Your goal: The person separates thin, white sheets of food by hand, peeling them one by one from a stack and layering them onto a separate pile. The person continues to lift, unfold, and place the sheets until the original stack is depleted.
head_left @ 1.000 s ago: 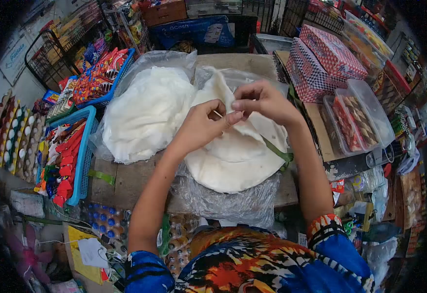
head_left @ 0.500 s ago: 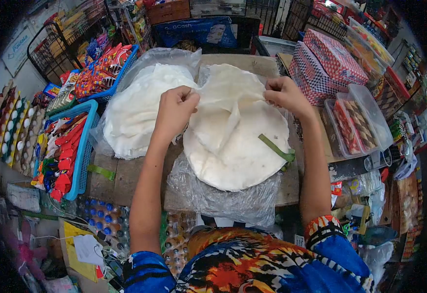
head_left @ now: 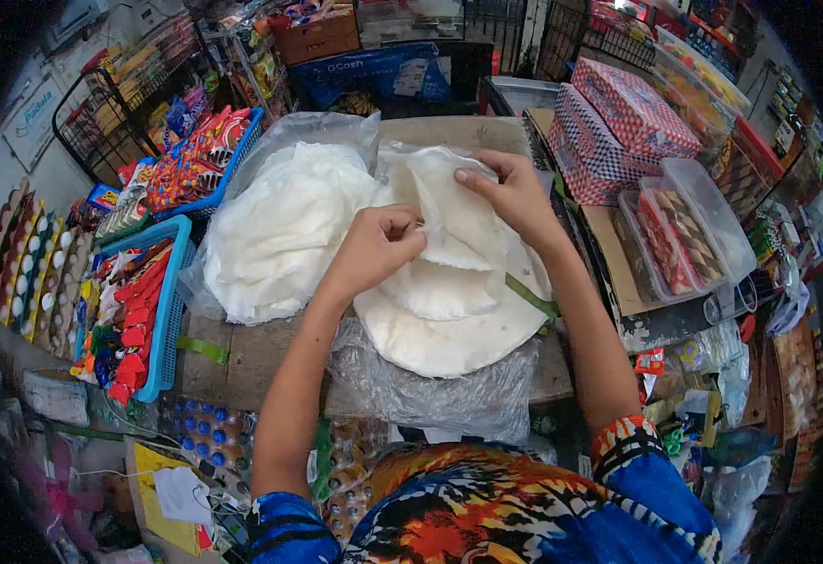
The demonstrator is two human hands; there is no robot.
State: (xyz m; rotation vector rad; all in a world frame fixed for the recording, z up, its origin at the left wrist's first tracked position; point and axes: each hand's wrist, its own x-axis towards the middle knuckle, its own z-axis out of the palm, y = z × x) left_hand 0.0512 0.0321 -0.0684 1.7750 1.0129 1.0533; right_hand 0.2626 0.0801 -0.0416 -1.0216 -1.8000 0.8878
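Observation:
A stack of thin, round white spring roll wrappers [head_left: 463,348] lies on crumpled clear plastic [head_left: 421,399]. Pinched between the fingers of my left hand [head_left: 379,246] is the near-left part of a lifted wrapper [head_left: 444,296], which hangs folded over the stack. My right hand [head_left: 515,193] is closed on the far-right part of that same wrapper, thumb on top. A green strip [head_left: 532,299] rests on the stack's right side, its upper end meeting the lifted sheet. To the left, a looser pile of wrappers [head_left: 275,244] sits on a plastic bag [head_left: 322,132].
Blue baskets [head_left: 181,268] of packaged snacks stand at left, beside egg trays [head_left: 45,254]. Checkered boxes [head_left: 633,108] and a clear container [head_left: 708,226] are at right. Another green strip [head_left: 203,349] lies on the worn table [head_left: 261,367]. Capped bottles [head_left: 206,428] stand below its front edge.
The wrapper has been lifted and folded toward me, baring the stack's front. My left hand moved nearer and to the right; my right hand shifted left. The view tilted slightly.

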